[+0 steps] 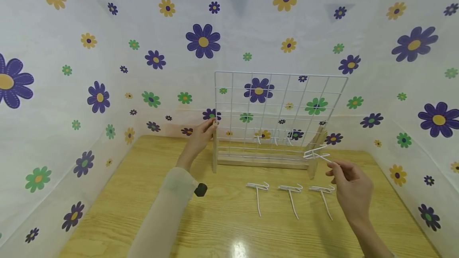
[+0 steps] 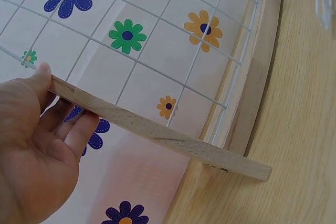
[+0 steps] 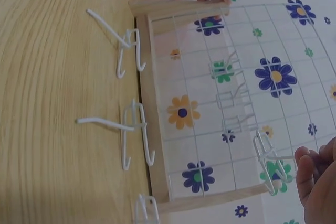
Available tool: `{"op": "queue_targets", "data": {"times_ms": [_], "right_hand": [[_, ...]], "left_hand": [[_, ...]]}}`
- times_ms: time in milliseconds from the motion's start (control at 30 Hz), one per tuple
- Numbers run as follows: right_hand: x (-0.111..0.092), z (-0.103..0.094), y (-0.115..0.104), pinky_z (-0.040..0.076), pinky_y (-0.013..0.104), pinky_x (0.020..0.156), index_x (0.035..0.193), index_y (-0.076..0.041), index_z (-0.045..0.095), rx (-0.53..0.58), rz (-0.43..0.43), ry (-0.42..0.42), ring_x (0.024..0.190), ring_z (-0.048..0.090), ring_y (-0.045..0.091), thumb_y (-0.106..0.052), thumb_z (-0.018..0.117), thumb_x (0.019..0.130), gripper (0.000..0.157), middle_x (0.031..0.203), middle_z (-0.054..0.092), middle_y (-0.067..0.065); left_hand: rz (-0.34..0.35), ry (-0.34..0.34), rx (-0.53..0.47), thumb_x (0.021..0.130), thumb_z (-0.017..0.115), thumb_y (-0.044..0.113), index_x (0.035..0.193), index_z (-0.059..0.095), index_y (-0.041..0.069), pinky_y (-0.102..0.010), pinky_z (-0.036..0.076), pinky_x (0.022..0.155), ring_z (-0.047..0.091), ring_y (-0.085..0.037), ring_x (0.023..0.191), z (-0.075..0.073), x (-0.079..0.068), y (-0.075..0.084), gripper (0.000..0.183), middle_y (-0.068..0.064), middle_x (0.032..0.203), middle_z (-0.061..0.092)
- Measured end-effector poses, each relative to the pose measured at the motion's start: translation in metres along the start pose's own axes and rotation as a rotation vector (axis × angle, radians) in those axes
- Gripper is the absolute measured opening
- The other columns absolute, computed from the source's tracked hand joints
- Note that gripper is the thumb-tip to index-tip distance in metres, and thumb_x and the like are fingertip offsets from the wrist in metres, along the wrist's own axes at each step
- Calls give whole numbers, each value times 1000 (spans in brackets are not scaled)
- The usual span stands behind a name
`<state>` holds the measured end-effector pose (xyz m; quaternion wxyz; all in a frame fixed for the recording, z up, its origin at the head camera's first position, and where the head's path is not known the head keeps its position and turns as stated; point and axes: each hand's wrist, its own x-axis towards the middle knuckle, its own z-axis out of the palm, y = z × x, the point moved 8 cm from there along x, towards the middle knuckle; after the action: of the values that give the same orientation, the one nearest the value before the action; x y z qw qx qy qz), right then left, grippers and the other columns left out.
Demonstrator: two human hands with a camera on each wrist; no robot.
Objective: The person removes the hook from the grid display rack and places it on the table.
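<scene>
My left hand (image 1: pixel 196 142) grips the end of a wooden upright (image 2: pixel 168 136) on the left side of a stand, thumb on one face and fingers on the other. A white wire grid (image 1: pixel 281 74) stands in this wooden frame. My right hand (image 1: pixel 353 186) pinches a white wire display hook (image 1: pixel 315 154) by its long prong, the hook's bracket facing the grid's lower right. Three similar hooks (image 1: pixel 275 139) hang in a row low on the grid. In the right wrist view the held hook (image 3: pixel 268 156) overlaps the grid wires.
Three more white hooks (image 1: pixel 291 189) lie in a row on the wood-grain table (image 1: pixel 222 226), in front of the stand's bottom bar (image 1: pixel 261 164). A flower-patterned cloth (image 1: pixel 201 90) surrounds the table at the back and both sides. A dark knob-like object (image 1: pixel 201 189) sits by the left sleeve.
</scene>
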<state>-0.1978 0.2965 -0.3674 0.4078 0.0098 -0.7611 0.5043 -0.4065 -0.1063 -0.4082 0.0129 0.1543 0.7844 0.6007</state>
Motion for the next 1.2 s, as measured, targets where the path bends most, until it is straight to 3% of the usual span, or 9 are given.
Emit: {"op": "queue_targets", "data": {"times_ms": [667,1000,1200], "right_hand": [[-4,-42,32,50,10,50,101,13,70,-112,117,93,59,65,-3,5,69,96,10,82,72,-23],[-8,-59,53,51,9,51,103,14,70,-137,186,133,61,65,-5,6,68,96,11,84,75,-12],[-9,-67,66,50,8,51,103,12,70,-179,227,147,61,64,-7,2,69,97,12,81,69,-26]], "left_hand": [[8,5,2,112,48,35,160,40,14,-47,49,110,47,-34,142,0,1,-1,54,-15,158,46],[-4,10,21,112,48,33,161,39,15,-47,47,111,46,-34,143,1,0,0,53,-14,159,45],[2,7,18,112,48,34,160,39,14,-47,49,110,48,-34,141,1,1,0,53,-14,158,46]]}}
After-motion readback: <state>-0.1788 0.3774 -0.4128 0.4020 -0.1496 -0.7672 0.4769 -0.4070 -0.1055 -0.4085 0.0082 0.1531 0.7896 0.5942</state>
